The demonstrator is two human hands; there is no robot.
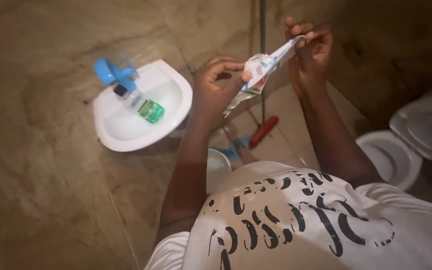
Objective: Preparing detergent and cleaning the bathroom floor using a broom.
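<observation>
Pinching a small printed sachet between both sets of fingertips: left hand gripping the lower body, right hand pulling the top corner, held above the floor beside the white basin. Seemingly mid-tear, not yet open; green bottle lying untouched in basin.

A single head-worn camera looks steeply down the person's own chest, so the white printed shirt fills the lower frame close up. Both forearms stretch away from the lens toward the top. The view is tilted: the wash basin sits upper left, the toilet bowl at the right edge, tiled surfaces behind
</observation>
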